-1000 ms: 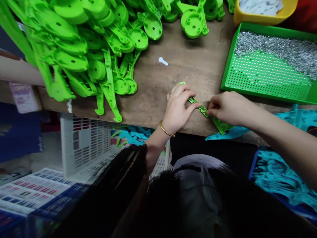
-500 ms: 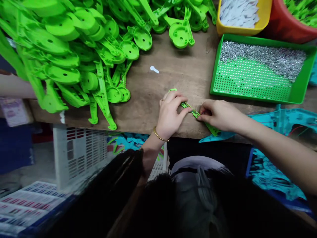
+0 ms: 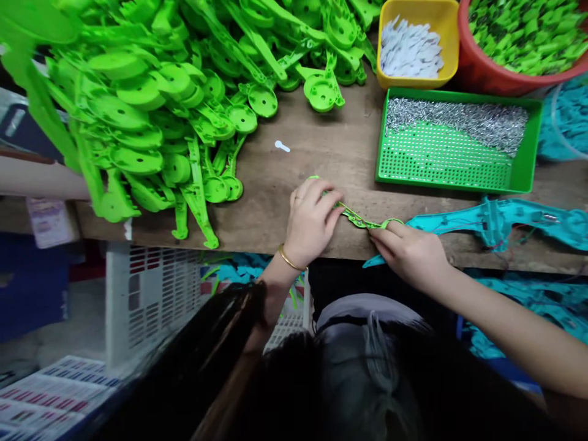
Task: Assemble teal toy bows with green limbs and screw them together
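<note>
A slim green plastic part (image 3: 356, 219) spans the space between my hands, low over the near edge of the wooden table (image 3: 257, 214). My left hand (image 3: 311, 214), with a gold bangle at the wrist, is closed around its left end. At the other end my right hand (image 3: 411, 248) grips it with bent fingers; part of the piece is hidden there. A blue plastic shell (image 3: 459, 219) with thin wires lies behind and right of my right hand. Beyond my left hand rests a small white keyhole-shaped piece (image 3: 282, 146).
Green plastic parts (image 3: 138, 98) are heaped at left and back. A green tray (image 3: 454, 186) of small metal pieces stands at right, behind it a yellow bin (image 3: 418, 81) of white pieces and a red tub (image 3: 496, 81). A white crate (image 3: 117, 306) is below the table.
The camera view has shifted, showing more of the right side. My right hand has moved along the green part toward its right end and turned. My left hand keeps its hold.
</note>
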Tool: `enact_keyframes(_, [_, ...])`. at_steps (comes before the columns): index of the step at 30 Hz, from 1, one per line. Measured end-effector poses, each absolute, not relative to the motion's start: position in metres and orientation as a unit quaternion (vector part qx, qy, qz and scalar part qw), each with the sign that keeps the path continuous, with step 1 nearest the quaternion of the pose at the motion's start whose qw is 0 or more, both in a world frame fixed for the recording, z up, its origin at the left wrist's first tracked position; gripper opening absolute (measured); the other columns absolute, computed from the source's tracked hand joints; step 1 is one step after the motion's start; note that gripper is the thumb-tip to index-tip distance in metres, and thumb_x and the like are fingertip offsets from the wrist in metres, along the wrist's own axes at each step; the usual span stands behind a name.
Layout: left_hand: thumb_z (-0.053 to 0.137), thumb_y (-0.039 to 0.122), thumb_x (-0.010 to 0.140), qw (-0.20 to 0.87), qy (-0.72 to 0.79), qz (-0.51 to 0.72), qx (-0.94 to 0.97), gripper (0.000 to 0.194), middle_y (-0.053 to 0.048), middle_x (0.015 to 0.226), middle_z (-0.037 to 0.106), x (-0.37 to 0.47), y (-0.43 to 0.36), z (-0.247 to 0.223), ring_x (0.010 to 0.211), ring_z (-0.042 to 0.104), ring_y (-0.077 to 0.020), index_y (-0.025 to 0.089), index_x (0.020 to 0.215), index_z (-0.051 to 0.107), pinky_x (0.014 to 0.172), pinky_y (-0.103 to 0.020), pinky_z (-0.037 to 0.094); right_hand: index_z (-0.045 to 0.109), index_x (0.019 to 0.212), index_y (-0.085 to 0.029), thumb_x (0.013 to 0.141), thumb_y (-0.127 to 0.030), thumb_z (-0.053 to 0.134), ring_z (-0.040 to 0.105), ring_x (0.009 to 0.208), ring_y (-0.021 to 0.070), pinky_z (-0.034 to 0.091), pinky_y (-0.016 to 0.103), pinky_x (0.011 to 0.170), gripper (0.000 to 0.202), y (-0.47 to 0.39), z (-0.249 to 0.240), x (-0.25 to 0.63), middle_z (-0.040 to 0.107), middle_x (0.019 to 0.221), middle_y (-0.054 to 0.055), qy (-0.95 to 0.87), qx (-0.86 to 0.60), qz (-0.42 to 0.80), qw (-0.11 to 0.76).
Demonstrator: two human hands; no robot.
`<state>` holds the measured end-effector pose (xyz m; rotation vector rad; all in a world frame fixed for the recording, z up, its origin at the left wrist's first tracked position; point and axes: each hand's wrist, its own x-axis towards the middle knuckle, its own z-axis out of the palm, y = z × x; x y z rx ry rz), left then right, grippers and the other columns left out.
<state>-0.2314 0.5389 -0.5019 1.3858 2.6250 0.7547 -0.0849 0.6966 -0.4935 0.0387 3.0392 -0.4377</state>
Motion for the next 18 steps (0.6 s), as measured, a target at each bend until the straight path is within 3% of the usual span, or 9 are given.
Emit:
enact_keyframes(4, [0.047,0.01,0.089,0.051,0.769,0.28,0.573,0.023,-0.01,0.118,0.063,-0.203,0.54,-0.506,0.125,0.051,-0.0231,0.017,0.103,0.064,0.107,-0.049,0.042,0.071,0.093,-0.021,0.095,-0.024,0.047,0.057,0.062,0.0117,0.029,0.027,0.054,0.024,0.699,-0.497,-0.085,0.064,0.071,0.001,0.992,-0.003,-0.123,-0.017])
enact_keyframes(10, [0.049,0.009,0.089,0.077,0.766,0.307,0.56,0.022,-0.011,0.114,0.064,-0.189,0.541,-0.517,0.119,0.055,-0.0222,0.015,0.105,0.063,0.107,-0.05,0.044,0.068,0.091,-0.021,0.093,-0.027,0.051,0.062,0.07,0.0113,0.034,0.024,0.057,0.018,0.714,-0.493,-0.076,0.068,0.082,0.0,0.972,0.029,-0.23,-0.028])
enact_keyframes(18, [0.049,0.01,0.088,0.086,0.771,0.281,0.565,0.019,-0.011,0.112,0.062,-0.189,0.544,-0.513,0.118,0.054,-0.0228,0.015,0.101,0.063,0.107,-0.052,0.044,0.064,0.086,-0.019,0.088,-0.027,0.056,0.06,0.067,0.0145,0.035,0.024,0.057,0.012,0.716,-0.502,-0.077,0.066,0.076,0.001,0.949,0.143,-0.282,0.007])
